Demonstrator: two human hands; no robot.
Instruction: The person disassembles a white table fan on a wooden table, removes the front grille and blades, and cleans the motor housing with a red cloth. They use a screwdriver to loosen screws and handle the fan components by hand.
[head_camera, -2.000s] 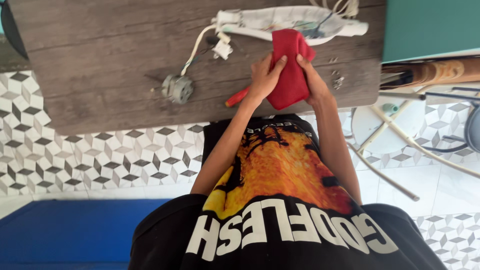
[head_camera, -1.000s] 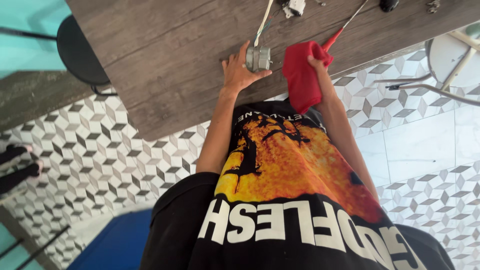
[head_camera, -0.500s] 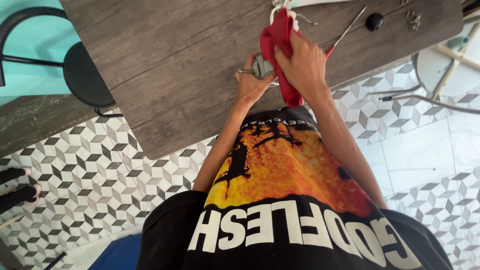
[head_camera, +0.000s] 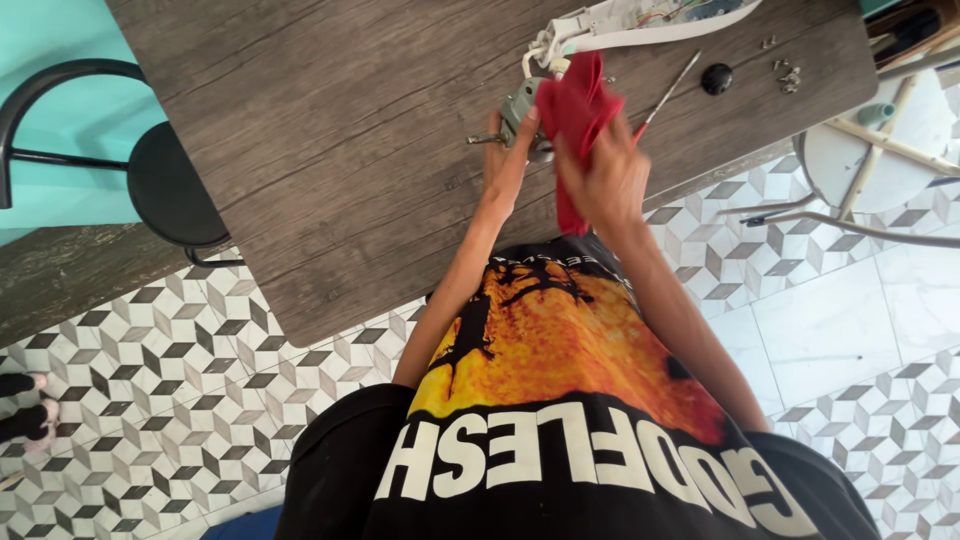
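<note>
So the table (head_camera: 330, 160) takes up the top of the view, with the person standing at its near edge. The small motor (head_camera: 520, 110) sits on the table, straight ahead of them. The left hand (head_camera: 505, 165) is on the near side of the motor, touching it. The right hand (head_camera: 605, 185) is just to the right of that, with the cloth (head_camera: 575, 115) bunched in it and pressed against the motor's right side. Behind the motor, at the far edge, lies the long plastic housing (head_camera: 640, 20). The screwdriver (head_camera: 665, 95) lies right of the cloth, then the knob (head_camera: 716, 78), then the loose screws (head_camera: 785, 75) further right. The stool (head_camera: 170, 185) stands off the table's left side, the round side table (head_camera: 880, 130) off its right.
</note>
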